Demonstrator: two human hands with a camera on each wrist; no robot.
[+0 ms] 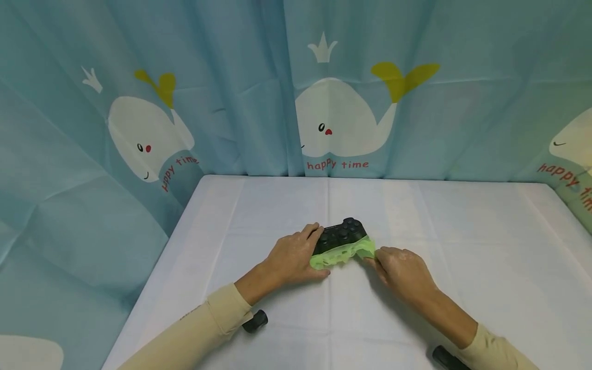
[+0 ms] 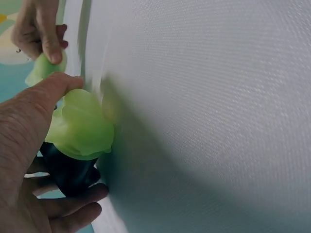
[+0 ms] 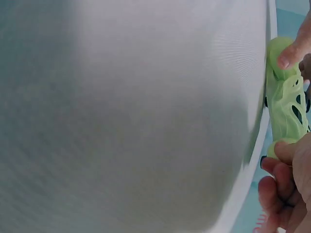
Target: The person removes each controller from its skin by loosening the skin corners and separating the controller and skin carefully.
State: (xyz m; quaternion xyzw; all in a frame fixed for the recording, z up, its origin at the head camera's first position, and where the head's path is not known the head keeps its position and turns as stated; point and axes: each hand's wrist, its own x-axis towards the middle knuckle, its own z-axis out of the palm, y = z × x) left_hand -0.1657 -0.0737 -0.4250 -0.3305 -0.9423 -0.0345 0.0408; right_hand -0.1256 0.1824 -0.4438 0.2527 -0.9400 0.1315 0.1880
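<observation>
Left hand (image 1: 296, 257) grips left end of black game controller (image 1: 344, 234), thumb on green silicone cover (image 1: 342, 255). Cover bunched along near edge, between both hands; most of controller bare. Right hand (image 1: 402, 270) pinches cover's right end. White table (image 1: 462, 231) beneath.

Head view from above, facing forward and down over table (image 1: 462, 246), wrist views close, low along cloth, all sharing green cover (image 1: 341, 255).
</observation>
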